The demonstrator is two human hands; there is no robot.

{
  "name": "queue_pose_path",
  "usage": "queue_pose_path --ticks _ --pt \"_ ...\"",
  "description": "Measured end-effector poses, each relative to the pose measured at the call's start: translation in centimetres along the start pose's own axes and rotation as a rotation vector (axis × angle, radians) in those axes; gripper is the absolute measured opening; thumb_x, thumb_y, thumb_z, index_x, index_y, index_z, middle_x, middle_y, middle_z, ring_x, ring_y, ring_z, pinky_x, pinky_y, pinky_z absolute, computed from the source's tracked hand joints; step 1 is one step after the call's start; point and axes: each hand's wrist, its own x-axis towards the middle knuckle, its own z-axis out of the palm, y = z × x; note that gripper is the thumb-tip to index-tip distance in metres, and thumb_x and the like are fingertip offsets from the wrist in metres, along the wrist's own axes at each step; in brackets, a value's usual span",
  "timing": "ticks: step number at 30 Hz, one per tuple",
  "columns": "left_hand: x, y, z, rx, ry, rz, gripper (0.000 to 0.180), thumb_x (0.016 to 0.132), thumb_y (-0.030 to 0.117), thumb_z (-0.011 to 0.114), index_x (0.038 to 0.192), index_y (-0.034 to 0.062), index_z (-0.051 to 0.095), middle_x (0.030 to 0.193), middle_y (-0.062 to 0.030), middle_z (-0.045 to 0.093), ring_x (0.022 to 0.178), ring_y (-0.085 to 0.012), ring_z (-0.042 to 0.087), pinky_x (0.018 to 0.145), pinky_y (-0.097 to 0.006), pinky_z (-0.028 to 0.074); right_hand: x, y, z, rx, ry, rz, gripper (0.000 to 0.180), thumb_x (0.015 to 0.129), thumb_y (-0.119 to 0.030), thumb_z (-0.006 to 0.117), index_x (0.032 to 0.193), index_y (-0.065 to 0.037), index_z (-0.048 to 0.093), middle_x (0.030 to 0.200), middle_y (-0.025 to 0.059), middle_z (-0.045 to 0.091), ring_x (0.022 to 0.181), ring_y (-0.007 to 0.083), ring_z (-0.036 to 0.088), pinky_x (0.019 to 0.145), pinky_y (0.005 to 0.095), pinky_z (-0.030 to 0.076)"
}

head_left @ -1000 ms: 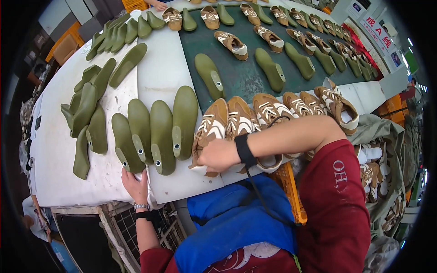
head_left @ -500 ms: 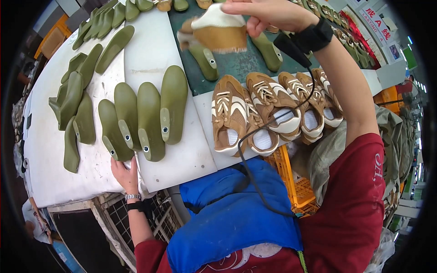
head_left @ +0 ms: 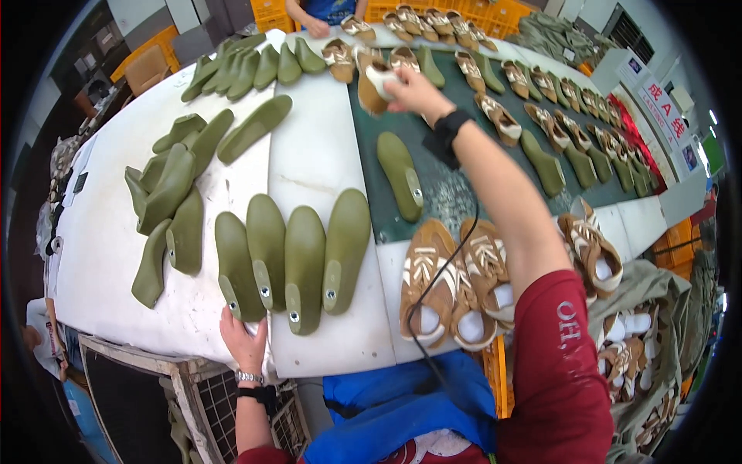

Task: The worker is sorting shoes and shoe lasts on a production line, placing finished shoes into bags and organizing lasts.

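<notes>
Compared with half a second ago, the brown-and-white shoe (head_left: pixel 371 93) has been carried farther out by the right hand (head_left: pixel 417 97) and is now held at the far left part of the green belt (head_left: pixel 448 205). One second ago, the right hand was placed at the row of shoes (head_left: pixel 427 263) on the near side of the belt. The work in hand is therefore judged to be a transfer in progress, with release not yet made.

The right-hand fingers are closed on the white heel end of the shoe, with only the thickness of the material between them; the other end is left free. Whether the sole is supported by the belt cannot be told.

The left hand (head_left: pixel 245 340) is kept to the left of the belt, toward its near side, at the lower end of the leftmost green last (head_left: pixel 238 267) in a group of four. The fingers are partly spread and partly hidden; firm contact with the last cannot be confirmed. A single last (head_left: pixel 399 176) is positioned on the belt's near left part.
</notes>
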Motion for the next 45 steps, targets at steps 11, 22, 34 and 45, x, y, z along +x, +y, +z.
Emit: queue_pose_path --ticks 11,22,34,45 --pt "0.3 0.6 -0.5 -0.02 -0.037 -0.031 0.069 0.066 0.029 0.072 0.122 0.0009 0.043 0.128 -0.0217 0.042 0.12 -0.0411 0.036 0.101 -0.051 0.026 2.4 13.0 5.5 -0.713 0.004 0.185 0.022 0.078 -0.01 0.055 0.1 -0.007 0.056 0.1 0.0203 0.059 0.098 0.0343 0.057 0.084 0.039 0.046" --pt "0.2 0.6 -0.5 -0.052 0.007 0.044 0.065 0.064 0.026 0.071 0.118 0.0001 0.046 0.123 -0.0214 0.045 0.113 -0.0425 0.039 0.096 -0.05 0.03 2.1 12.2 4.2 -0.683 -0.068 0.067 0.044 0.077 -0.002 0.056 0.118 -0.017 0.056 0.118 0.0152 0.048 0.109 0.0347 0.051 0.092 0.0401 0.043" --pt "-1.0 -7.2 4.4 -0.109 0.21 0.215 0.052 0.078 0.031 0.063 0.112 -0.0056 0.051 0.114 -0.025 0.051 0.106 -0.0381 0.048 0.092 -0.044 0.037 -26.7 -15.5 -16.6 0.131 0.038 0.034 0.032 0.091 -0.024 0.053 0.117 -0.005 0.053 0.1 0.0056 0.061 0.081 0.0111 0.061 0.074 0.0241 0.05" --pt "2.3 6.9 2.0 -0.042 -0.088 0.224 0.062 0.082 0.048 0.058 0.109 -0.008 0.052 0.101 -0.0272 0.057 0.093 -0.0407 0.054 0.082 -0.043 0.043 -75.0 -7.3 -32.6 -0.674 1.002 0.972 0.043 0.081 -0.023 0.06 0.113 0.004 0.055 0.1 0.0183 0.064 0.087 0.0229 0.063 0.077 0.031 0.048"
